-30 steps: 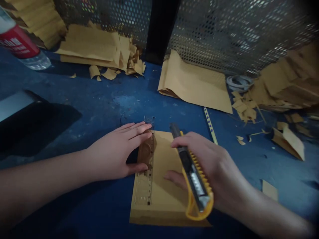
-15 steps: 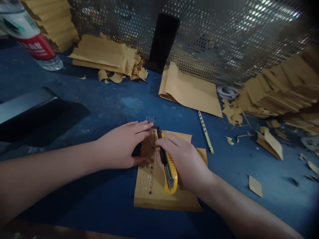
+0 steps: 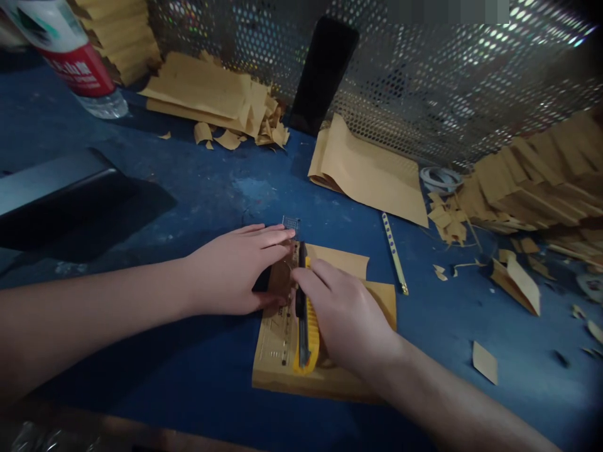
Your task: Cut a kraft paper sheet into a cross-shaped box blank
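red bottle label [image 3: 85, 68], print unreadable

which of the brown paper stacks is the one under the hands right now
The small brown paper stack nearest the camera: the left hand presses a clear ruler on it.

Dim scene; glare on perforated metal wall [image 3: 424, 81]; dark, blurred, warped corners.

The utility knife [image 3: 305, 326] has a yellow body with a dark slider; the ruler [image 3: 277, 320] is clear, printed with dark marks; the paper stack [image 3: 330, 370] beneath is tan-brown; the table [image 3: 211, 188] is scuffed blue; the bottle [image 3: 75, 56] carries a red label; the back screen [image 3: 447, 81] is silver, dotted with holes.
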Demonstrator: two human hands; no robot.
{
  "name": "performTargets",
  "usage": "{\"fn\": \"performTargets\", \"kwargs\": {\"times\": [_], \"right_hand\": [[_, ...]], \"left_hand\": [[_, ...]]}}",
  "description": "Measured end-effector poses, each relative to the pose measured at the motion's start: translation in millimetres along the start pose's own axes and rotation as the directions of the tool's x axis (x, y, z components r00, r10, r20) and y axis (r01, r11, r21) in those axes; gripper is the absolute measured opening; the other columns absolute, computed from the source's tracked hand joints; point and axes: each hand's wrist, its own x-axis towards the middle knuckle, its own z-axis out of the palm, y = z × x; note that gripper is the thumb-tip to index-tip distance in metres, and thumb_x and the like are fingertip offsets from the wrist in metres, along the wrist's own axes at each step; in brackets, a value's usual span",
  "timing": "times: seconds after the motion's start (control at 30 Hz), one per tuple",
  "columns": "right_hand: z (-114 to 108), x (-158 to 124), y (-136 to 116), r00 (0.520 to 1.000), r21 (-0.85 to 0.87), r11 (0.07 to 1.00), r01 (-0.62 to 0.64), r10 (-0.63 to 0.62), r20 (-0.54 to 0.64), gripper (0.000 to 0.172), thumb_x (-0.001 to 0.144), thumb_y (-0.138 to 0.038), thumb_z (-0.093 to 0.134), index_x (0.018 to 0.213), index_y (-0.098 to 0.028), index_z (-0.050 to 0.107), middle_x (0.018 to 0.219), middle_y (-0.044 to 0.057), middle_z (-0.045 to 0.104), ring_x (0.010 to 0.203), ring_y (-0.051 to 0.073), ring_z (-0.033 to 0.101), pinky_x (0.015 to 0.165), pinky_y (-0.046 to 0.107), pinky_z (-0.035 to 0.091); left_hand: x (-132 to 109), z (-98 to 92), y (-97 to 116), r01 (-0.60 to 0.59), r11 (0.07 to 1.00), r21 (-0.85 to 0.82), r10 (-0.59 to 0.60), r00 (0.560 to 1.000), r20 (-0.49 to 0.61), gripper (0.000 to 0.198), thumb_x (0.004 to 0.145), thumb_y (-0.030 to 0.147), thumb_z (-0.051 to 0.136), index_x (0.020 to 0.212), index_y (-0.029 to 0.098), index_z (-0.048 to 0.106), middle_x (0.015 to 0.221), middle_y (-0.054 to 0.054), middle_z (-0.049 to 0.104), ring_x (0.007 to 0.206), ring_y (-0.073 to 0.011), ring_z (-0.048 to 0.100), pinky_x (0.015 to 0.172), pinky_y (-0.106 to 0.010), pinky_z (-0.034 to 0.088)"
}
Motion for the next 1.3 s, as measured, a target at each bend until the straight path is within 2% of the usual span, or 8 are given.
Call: {"fn": "performTargets", "kwargs": {"times": [0.33, 0.7, 0.87, 1.1, 1.3], "right_hand": [[1.0, -7.4, -13.4, 0.994, -0.029, 0.996, 0.083, -0.085, -0.062, 0.032, 0.077, 0.005, 0.05, 0.092, -0.014, 0.07, 0.078, 0.007, 0.063, 0.065, 0.019, 0.05, 0.052, 0.031, 0.035], [-0.6, -15.7, -18.6, 0.988, -0.027, 0.994, 0.103, -0.105, -0.11, 0.034, 0.079, 0.004, 0.048, 0.093, -0.012, 0.074, 0.072, 0.007, 0.062, 0.056, 0.021, 0.053, 0.046, 0.035, 0.038], [0.1, -17.8, -19.4, 0.988, -0.029, 0.994, 0.105, -0.107, -0.115, 0.034, 0.082, 0.004, 0.046, 0.087, -0.014, 0.074, 0.069, 0.008, 0.062, 0.054, 0.024, 0.056, 0.045, 0.036, 0.041], [3.0, -20.3, -20.9, 0.986, -0.049, 0.99, 0.128, -0.133, -0.105, 0.036, 0.085, 0.004, 0.045, 0.096, -0.011, 0.076, 0.072, 0.009, 0.066, 0.057, 0.025, 0.059, 0.045, 0.038, 0.043], [2.1, -22.3, -21.9, 0.986, -0.052, 0.991, 0.123, -0.128, -0.106, 0.037, 0.085, 0.004, 0.045, 0.1, -0.009, 0.076, 0.071, 0.008, 0.064, 0.056, 0.025, 0.058, 0.045, 0.038, 0.043]], "left_hand": [[-0.6, -3.3, 0.0, -0.014, 1.0, -0.013, 0.014, 1.0, 0.017, 0.076, 0.102, 0.059, 0.069, 0.162, 0.014, 0.055, 0.18, -0.013, 0.039, 0.168, -0.0345, 0.039, 0.139, -0.054, 0.036], [-2.1, -1.6, -1.2, -0.007, 0.999, -0.048, 0.006, 1.0, -0.013, 0.082, 0.098, 0.061, 0.076, 0.164, 0.019, 0.053, 0.179, -0.014, 0.042, 0.167, -0.0385, 0.041, 0.139, -0.059, 0.036], [-2.7, -3.1, 1.4, 0.01, 0.999, -0.045, -0.01, 1.0, -0.018, 0.082, 0.098, 0.061, 0.077, 0.164, 0.02, 0.054, 0.178, -0.013, 0.043, 0.166, -0.0367, 0.042, 0.139, -0.056, 0.038], [-2.5, -6.9, 4.4, 0.019, 1.0, -0.011, -0.019, 1.0, 0.006, 0.083, 0.099, 0.063, 0.075, 0.165, 0.017, 0.052, 0.179, -0.011, 0.041, 0.167, -0.0352, 0.041, 0.139, -0.054, 0.036], [-1.9, -2.3, 0.6, 0.01, 1.0, -0.006, -0.01, 1.0, -0.01, 0.083, 0.099, 0.066, 0.073, 0.165, 0.02, 0.053, 0.179, -0.01, 0.041, 0.166, -0.0355, 0.042, 0.139, -0.053, 0.036]]}}
